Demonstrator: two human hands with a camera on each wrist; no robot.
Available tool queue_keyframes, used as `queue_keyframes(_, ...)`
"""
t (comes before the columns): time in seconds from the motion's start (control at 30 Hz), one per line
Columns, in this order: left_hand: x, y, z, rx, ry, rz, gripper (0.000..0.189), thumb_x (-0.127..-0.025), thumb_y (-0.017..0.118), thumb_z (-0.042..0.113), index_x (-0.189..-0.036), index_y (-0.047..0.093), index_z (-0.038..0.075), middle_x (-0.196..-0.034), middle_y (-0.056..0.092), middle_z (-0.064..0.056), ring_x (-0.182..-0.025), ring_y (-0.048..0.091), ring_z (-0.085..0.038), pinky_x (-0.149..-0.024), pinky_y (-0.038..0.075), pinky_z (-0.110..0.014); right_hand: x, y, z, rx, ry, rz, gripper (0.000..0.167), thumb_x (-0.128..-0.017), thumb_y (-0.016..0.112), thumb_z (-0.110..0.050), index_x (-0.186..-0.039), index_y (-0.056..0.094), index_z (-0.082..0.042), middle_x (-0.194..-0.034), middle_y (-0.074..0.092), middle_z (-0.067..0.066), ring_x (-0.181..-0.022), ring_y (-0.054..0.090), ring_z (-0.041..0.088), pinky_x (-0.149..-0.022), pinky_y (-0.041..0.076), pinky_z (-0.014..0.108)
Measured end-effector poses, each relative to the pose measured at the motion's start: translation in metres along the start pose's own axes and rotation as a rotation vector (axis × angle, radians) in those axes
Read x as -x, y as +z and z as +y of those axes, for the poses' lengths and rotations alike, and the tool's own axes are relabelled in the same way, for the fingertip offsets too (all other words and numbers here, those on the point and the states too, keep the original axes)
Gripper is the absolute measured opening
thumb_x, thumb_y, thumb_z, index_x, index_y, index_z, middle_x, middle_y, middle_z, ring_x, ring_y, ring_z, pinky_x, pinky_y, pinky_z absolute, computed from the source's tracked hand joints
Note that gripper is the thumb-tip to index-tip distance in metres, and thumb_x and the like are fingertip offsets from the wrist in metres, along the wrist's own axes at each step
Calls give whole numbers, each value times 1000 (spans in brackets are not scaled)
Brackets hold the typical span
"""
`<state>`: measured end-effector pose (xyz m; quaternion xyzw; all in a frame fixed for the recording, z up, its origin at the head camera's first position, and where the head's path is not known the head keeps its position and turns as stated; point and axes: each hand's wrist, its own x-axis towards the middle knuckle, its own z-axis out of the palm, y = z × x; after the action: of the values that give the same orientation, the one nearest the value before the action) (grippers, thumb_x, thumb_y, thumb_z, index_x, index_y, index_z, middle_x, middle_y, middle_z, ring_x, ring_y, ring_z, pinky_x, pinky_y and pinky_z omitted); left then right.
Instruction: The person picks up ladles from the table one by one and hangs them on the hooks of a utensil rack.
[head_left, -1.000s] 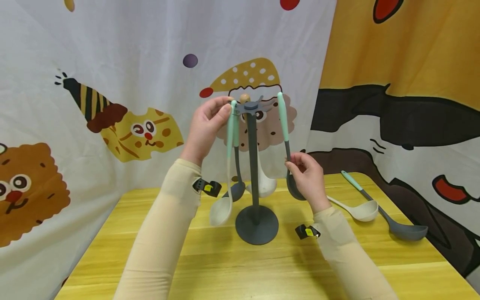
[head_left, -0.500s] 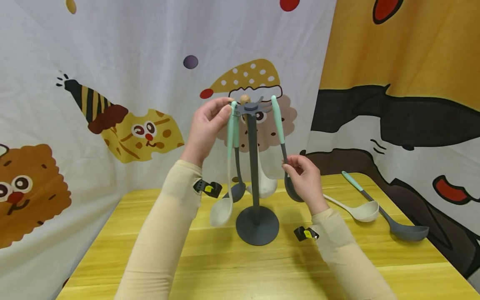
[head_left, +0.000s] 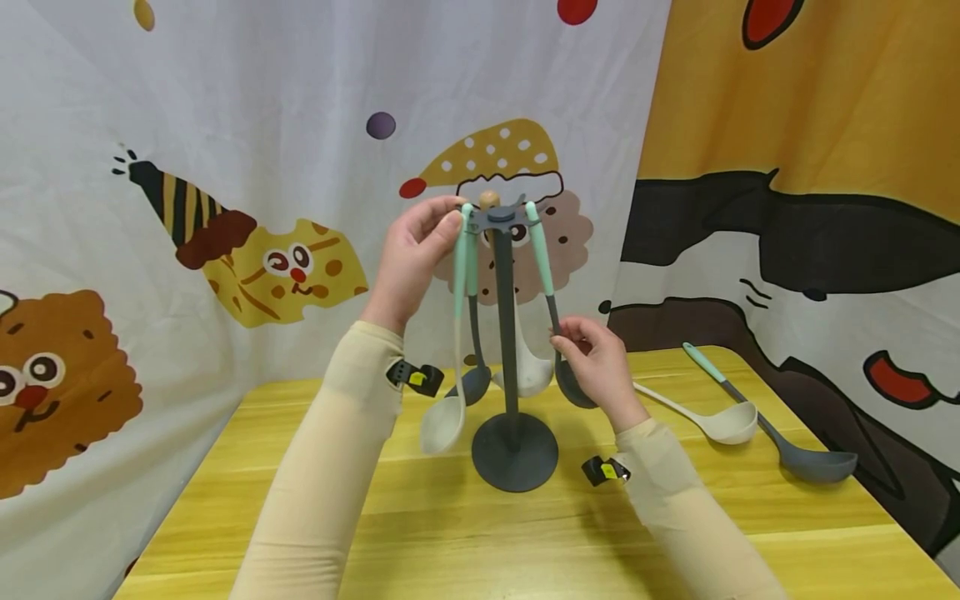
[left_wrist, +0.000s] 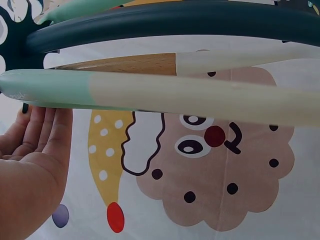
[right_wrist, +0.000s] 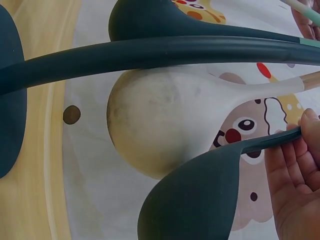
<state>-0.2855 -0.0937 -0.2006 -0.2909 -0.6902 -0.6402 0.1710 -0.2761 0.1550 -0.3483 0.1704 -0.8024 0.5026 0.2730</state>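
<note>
A dark grey utensil stand [head_left: 506, 333] rises from a round base, with a hooked ring on top. My left hand [head_left: 416, 242] pinches the ring's left edge, right at the tip of a hanging cream ladle [head_left: 442, 423] with a mint handle. My right hand [head_left: 598, 358] pinches the stem of a dark grey ladle [right_wrist: 200, 195], bowl down. That ladle's mint handle [head_left: 538, 250] leans left, its tip right at a hook on the ring's right side. Another dark ladle [head_left: 474, 383] and a white ladle [right_wrist: 155, 120] with a wooden handle hang behind the pole.
On the right of the wooden table [head_left: 465, 542] lie a cream ladle [head_left: 731, 423] and a grey ladle [head_left: 813, 461] with a mint handle. A cartoon-print curtain [head_left: 315, 83] hangs close behind the table.
My right hand has moved left, bringing the dark ladle's handle tip left and down from beside the ring to its right hook. The left hand has stayed in place.
</note>
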Motion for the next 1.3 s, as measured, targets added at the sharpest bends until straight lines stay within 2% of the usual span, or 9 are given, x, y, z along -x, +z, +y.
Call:
queue_keyframes(0.67, -1, -1, -1, -10, 4, -1, 35, -102, 56, 22, -129, 59, 1, -115, 64, -10, -102, 62, -22, -98, 50, -35, 0, -1, -2, -46, 36, -81, 17, -94, 69, -13, -108, 69, -2, -97, 68, 10, -86, 60, 20, -74, 49, 20)
queue_keyframes(0.83, -1, -1, -1, -12, 0, 0, 35, -101, 57, 23, -129, 60, 2, -116, 64, -10, -102, 61, -22, -97, 50, -35, 0, -2, -1, -51, 49, -103, 21, -94, 69, -15, -111, 68, -2, -98, 67, 10, -88, 59, 21, -79, 51, 27)
queue_keyframes(1.07, -1, -1, -1, -8, 14, -3, 35, -101, 57, 22, -129, 60, 1, -115, 65, -9, -101, 62, -21, -96, 51, -35, 0, -6, 2, -69, 58, -166, 33, -96, 68, -18, -123, 63, -1, -114, 65, 14, -105, 61, 27, -94, 49, 45)
queue_keyframes(1.3, -2, -1, -2, -9, -2, 0, 35, -101, 57, 23, -129, 60, 2, -115, 65, -10, -102, 61, -22, -97, 50, -35, 2, -13, 10, -21, 45, -304, 48, -101, 59, -25, -141, 51, -1, -138, 54, 21, -124, 51, 40, -107, 37, 56)
